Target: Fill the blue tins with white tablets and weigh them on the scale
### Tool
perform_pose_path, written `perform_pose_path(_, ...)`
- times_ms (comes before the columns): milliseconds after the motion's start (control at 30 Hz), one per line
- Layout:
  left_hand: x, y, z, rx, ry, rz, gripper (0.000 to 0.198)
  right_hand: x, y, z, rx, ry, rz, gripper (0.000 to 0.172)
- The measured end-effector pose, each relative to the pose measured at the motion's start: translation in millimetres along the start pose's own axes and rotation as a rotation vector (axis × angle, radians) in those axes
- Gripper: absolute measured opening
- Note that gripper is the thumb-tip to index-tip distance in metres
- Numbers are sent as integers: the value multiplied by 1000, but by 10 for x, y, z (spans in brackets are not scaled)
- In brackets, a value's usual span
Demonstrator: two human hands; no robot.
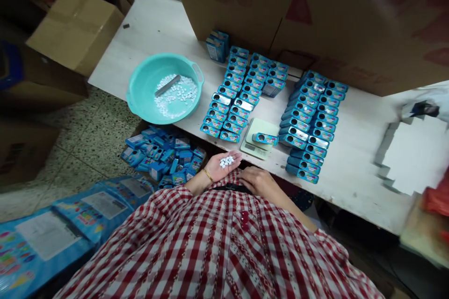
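Note:
My left hand [219,167] is palm up at the table's front edge, fingers stretched out, and carries a small heap of white pellets [226,162]. My right hand [257,179] rests palm down by my lap, its fingers loosely bent and nothing visible in them. Just beyond the hands, a pale kitchen scale [257,150] bears one blue box [265,138] with a round dark hole in its top. To the left stands a turquoise basin [140,98] with more white pellets and a grey bar-shaped tool [167,85] lying on them.
Rows of blue boxes [234,85] stand left of the scale, with further rows [308,117] to its right. A large carton [280,14] rises behind them. Below the table edge lies a heap of blue boxes [168,154]. Large blue packages [45,233] lie at lower left.

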State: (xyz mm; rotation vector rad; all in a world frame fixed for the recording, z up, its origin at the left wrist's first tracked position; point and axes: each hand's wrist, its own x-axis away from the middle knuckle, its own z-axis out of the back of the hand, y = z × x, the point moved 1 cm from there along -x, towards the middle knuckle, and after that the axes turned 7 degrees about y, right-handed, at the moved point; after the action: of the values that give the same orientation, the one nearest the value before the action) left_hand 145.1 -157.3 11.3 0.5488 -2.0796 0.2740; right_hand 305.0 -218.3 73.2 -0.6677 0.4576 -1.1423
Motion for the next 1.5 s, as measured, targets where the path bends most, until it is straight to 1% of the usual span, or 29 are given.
perform_pose_path(67, -2, 13, 8, 7, -4, -1, 21, 74, 92, 25, -8, -29, -11, 21)
perform_pose_path(100, -2, 20, 8, 10, -6, -1, 21, 109, 176, 57, 7, 12, -50, 22)
perform_pose_path(200, -7, 38, -5, 16, -2, 2, 22, 163, 491, 197, 171, 297, -227, 24)
perform_pose_path(233, -10, 41, -13, 15, 3, 3, 22, 155, 591, 246, 241, 370, -270, 26)
perform_pose_path(267, -12, 44, -22, 12, 9, 4, 23, 130, 680, 293, 305, 412, -298, 29)
perform_pose_path(333, -17, 51, -40, 6, 23, 1, 22, 41, 817, 374, 395, 405, -311, 37)
perform_pose_path(433, -22, 71, -58, 6, 40, -15, 22, -116, 935, 443, 454, 313, -287, 48)
perform_pose_path(533, -24, 104, -57, 20, 54, -28, 23, -212, 1003, 440, 478, 244, -278, 51)
perform_pose_path(700, -27, 153, -59, 40, 62, -30, 25, -256, 1103, 365, 532, 182, -270, 46)
perform_pose_path(867, -18, 218, -70, 60, 76, -61, 23, -287, 1173, 369, 499, 160, -231, 30)
perform_pose_path(967, -3, 272, -58, 73, 77, -83, 24, -350, 1239, 460, 446, 208, -230, 27)
perform_pose_path(1033, 11, 300, -48, 82, 86, -91, 24, -464, 1330, 555, 445, 262, -247, 28)
perform_pose_path(1100, 26, 314, -42, 80, 101, -95, 24, -661, 1471, 646, 481, 323, -262, 29)
perform_pose_path(1167, 40, 316, -41, 75, 116, -103, 24, -928, 1652, 704, 512, 389, -290, 30)
perform_pose_path(1267, 62, 310, -38, 73, 130, -117, 23, -1343, 1929, 718, 496, 476, -378, 32)
perform_pose_path(1333, 76, 310, -33, 69, 141, -121, 22, -1506, 2054, 716, 452, 516, -426, 34)
perform_pose_path(1400, 83, 316, -27, 63, 148, -119, 20, -1483, 2097, 748, 416, 557, -418, 37)
perform_pose_path(1433, 83, 321, -25, 61, 150, -117, 20, -1388, 2083, 781, 410, 583, -396, 38)
perform_pose_path(1500, 71, 329, -26, 56, 150, -110, 20, -1047, 1993, 860, 438, 637, -355, 36)
